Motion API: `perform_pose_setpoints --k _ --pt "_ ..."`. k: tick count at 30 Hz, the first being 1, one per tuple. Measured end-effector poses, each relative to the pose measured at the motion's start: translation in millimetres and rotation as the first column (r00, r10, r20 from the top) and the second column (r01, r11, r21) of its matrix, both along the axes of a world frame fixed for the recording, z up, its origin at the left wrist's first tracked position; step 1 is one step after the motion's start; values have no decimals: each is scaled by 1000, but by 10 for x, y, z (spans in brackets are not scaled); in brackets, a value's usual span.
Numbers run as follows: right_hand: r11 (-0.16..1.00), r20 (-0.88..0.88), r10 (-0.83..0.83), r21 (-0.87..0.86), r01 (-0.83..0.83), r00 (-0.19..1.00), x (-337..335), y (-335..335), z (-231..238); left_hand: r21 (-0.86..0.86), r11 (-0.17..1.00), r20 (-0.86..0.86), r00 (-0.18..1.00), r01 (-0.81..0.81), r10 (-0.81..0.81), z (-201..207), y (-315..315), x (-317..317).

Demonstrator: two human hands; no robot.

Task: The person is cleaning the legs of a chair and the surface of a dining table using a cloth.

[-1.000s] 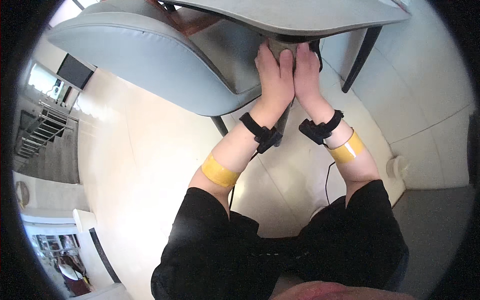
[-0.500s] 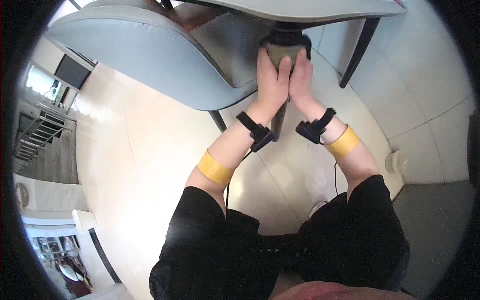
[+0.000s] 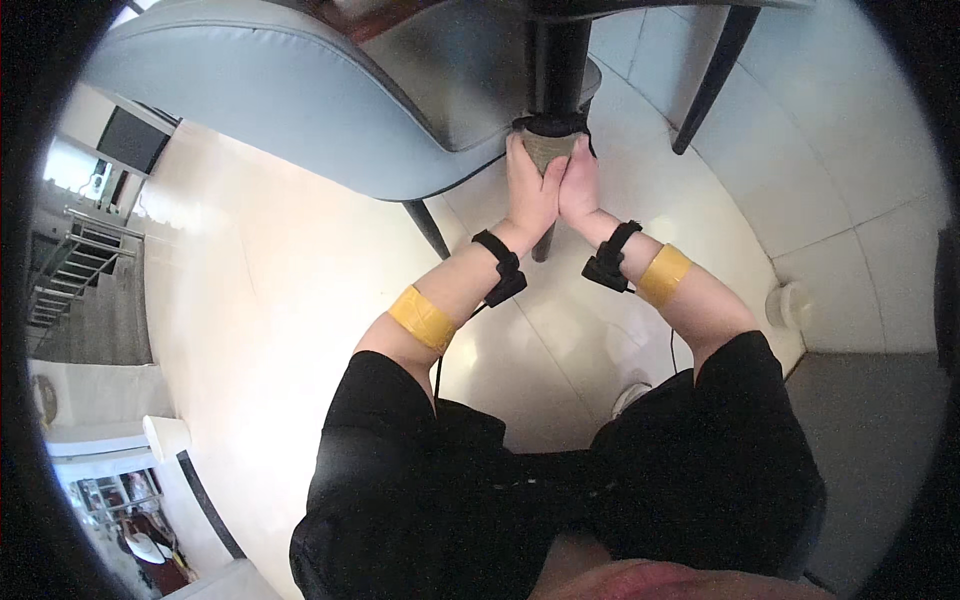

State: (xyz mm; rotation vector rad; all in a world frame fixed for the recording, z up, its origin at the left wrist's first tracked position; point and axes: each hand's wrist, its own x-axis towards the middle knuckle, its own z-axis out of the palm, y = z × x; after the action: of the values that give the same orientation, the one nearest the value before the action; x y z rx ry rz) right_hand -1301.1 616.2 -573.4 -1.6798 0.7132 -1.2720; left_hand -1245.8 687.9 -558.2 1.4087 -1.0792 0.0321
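My left hand (image 3: pixel 528 195) and my right hand (image 3: pixel 580 190) are pressed side by side, both curled around a small tan round object with a dark rim (image 3: pixel 548 145). I cannot tell what kind of object it is. It sits right below a black upright post (image 3: pixel 558 60). Each wrist carries a black strap, and each forearm has a yellow band. The palms and fingertips are hidden behind the object.
A grey-blue padded chair seat (image 3: pixel 300 90) spreads at upper left, with a dark leg (image 3: pixel 425 228) beside my left wrist. Another black slanted leg (image 3: pixel 720 70) stands at upper right. A white round thing (image 3: pixel 790 305) lies on the pale tiled floor (image 3: pixel 270 300).
My fingers were stretched out flat a second ago; now they curl around the tan object, which has come into view under the black post. Both forearms have reached further out.
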Motion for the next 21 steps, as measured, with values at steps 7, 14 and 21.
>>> perform_pose_setpoints --k 7,14,21 --pt "989 87 -40 -139 52 995 134 -231 413 -29 999 73 997 -34 36 581 -85 -5" --pt "976 198 215 -65 -206 956 -9 -99 1475 -213 970 126 988 119 -93 1219 -199 84" --pt "987 6 70 -146 -68 998 72 -220 25 83 995 112 993 -57 47 39 2 -58"
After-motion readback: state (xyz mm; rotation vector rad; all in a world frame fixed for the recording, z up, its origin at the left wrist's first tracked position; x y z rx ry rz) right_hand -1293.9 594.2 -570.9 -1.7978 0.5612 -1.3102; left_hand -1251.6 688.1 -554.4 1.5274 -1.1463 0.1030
